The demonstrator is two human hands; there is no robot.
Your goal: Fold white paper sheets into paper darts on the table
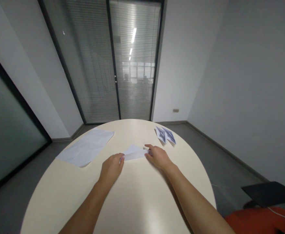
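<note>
Between my two hands is a piece of white folded paper (134, 155), with a flat strip along its near side and a pointed part showing behind it. My left hand (112, 167) grips the left end of the strip, thumb and fingers closed on it. At the right end, my right hand (159, 157) pinches the paper with the thumb in front, while the index finger stretches out over the far side. The fingertips partly hide both ends of the paper.
A round cream table (132, 201) lies under my hands. Large white sheets (87, 148) rest at its left, and folded paper shapes (165, 135) stand at the far right. A red chair (252, 221) is at the lower right. Glass doors (135, 94) with blinds are beyond.
</note>
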